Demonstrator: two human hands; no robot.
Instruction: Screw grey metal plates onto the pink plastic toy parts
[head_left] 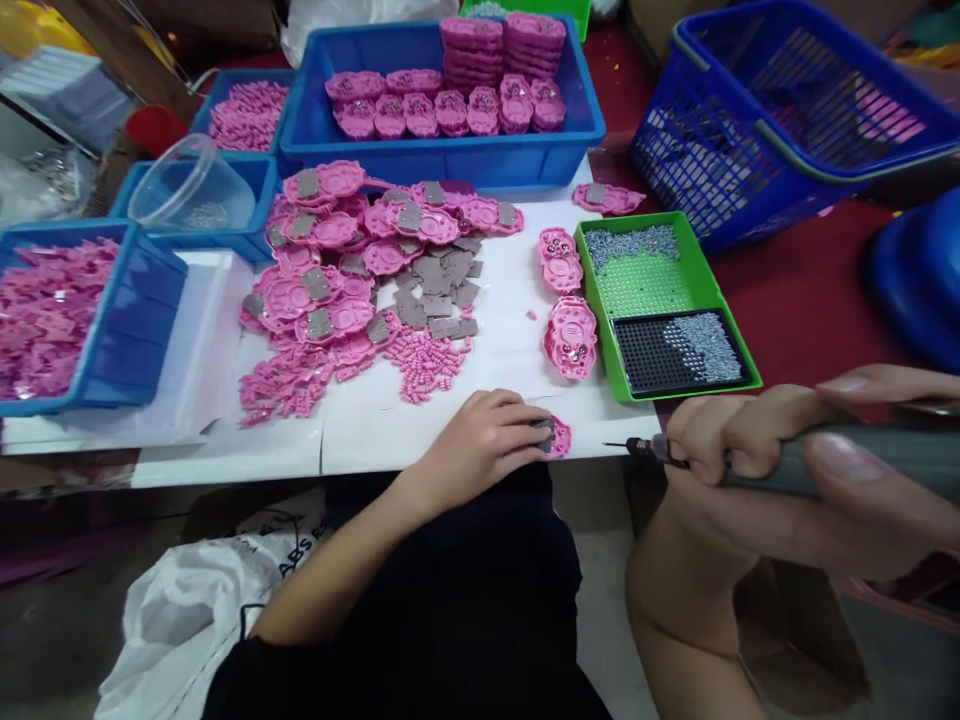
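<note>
One pink case point(561, 437) lay nearer the person than the green tray point(606, 345) and to its left, beneath the fingers of the left hand point(491, 437), though whether gripped or merely pressed could not be told, while the right hand point(810, 525), right of the tray's near end, was clenched around one power screwdriver point(900, 452), its tip apart from the case. The tray held silver screws point(637, 243), some loose, others in one black plate point(641, 365). Left of the tray stood four blue bins point(442, 160), one with stacked pink cases point(472, 60), two with small pink parts point(56, 310), one with a clear tub point(187, 190); beyond its right side stood one blue basket point(690, 170).
</note>
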